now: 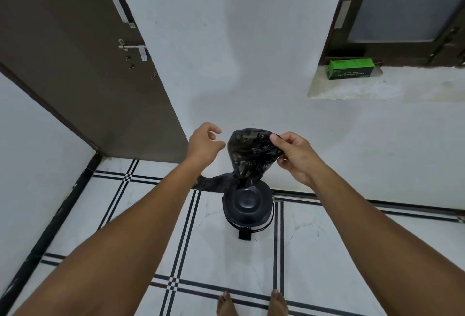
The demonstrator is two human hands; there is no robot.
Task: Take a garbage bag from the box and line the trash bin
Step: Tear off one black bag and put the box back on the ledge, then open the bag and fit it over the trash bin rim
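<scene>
At the far left an open brown door stands out from the white wall, its lower corner reaching the floor near the left hand. The left hand is raised in the air just left of the garbage bag, its fingers loosely curled and parted, holding nothing and not touching the plastic.

The black garbage bag hangs crumpled between the 2 hands, directly above the trash bin. Its long axis runs roughly top to bottom: the bunched top sits at hand height, the body narrows downward, and the lower end meets the far rim of the bin. A thin tail of the bag trails off to the left at floor-skirting height, behind the left forearm.

The right hand pinches the bag's upper right edge between thumb and fingertips, the other fingers curled in behind.

The round black trash bin stands on the white tiled floor close to the wall, its lid shut and a pedal at its near side. Bare floor lies on both sides of it, and 2 bare feet stand well clear on its near side.

Up at the right, a green box lies on its side on the window ledge, well apart from the hands.
</scene>
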